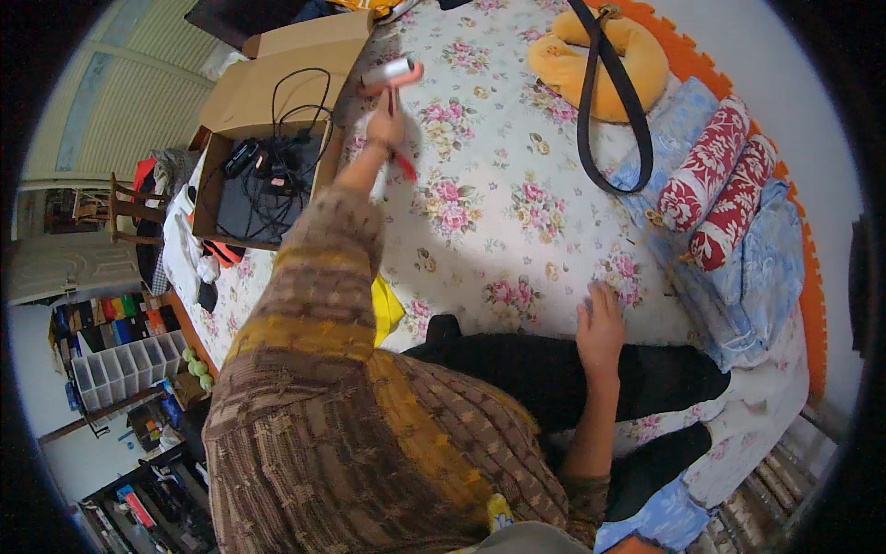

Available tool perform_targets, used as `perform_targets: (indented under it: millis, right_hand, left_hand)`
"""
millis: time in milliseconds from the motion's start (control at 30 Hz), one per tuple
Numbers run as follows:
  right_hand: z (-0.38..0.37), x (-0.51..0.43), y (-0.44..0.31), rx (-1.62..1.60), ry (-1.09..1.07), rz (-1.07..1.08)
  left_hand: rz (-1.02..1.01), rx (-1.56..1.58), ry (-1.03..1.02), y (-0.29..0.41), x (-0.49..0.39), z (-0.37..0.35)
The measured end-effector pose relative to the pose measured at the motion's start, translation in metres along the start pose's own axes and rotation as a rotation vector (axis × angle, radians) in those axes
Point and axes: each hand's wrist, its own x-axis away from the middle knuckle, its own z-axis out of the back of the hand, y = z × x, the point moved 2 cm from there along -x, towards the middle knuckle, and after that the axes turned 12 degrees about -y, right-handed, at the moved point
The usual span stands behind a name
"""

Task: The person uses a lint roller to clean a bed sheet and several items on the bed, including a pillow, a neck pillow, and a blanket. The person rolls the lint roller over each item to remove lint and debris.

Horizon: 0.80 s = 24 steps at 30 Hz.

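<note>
My left hand [387,126] stretches out over the floral bedsheet [477,208], closed round the handle of what looks like a lint roller [390,73] with a white roll and a pinkish frame; motion blurs it. A red piece [404,167] shows beside that wrist. Near the black-trousered leg [512,367], my right hand [601,325] is empty, its fingers loosely spread at the sheet. Left of the outstretched arm, an opened cardboard box [277,93] holds black cables and adapters [273,176]. A yellow cloth [385,309] lies partly behind the sleeve.
A yellow neck pillow [640,48] lies at upper right, with a black strap [590,131] in front. Two red-and-white bolsters [706,163] rest on blue fabric [765,277]. Orange foam matting [813,325] edges the wall. White clothing [181,242] lies left of the box.
</note>
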Motion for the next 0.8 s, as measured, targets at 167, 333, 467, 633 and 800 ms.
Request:
perform_targets:
  millis: [167, 333, 467, 633, 800]
  right_hand:
    - [0.0, -0.074, -0.023, 0.117, -0.087, 0.017]
    - [-0.005, -0.135, -0.041, 0.355, -0.44, -0.083]
    - [-0.025, -0.148, -0.042, 0.459, -0.307, -0.082]
    - [-0.032, -0.159, -0.035, 0.466, -0.312, -0.107]
    - [-0.029, -0.163, -0.029, 0.376, -0.318, -0.076]
  left_hand:
    - [0.012, 0.057, -0.117, 0.007, 0.187, -0.002]
    - [-0.142, 0.005, -0.113, 0.018, 0.123, 0.006]
    - [-0.25, -0.149, -0.165, 0.037, -0.041, -0.023]
    - [-0.361, -0.34, -0.331, 0.124, -0.243, -0.097]
    - [-0.214, -0.459, -0.367, 0.198, -0.338, -0.155]
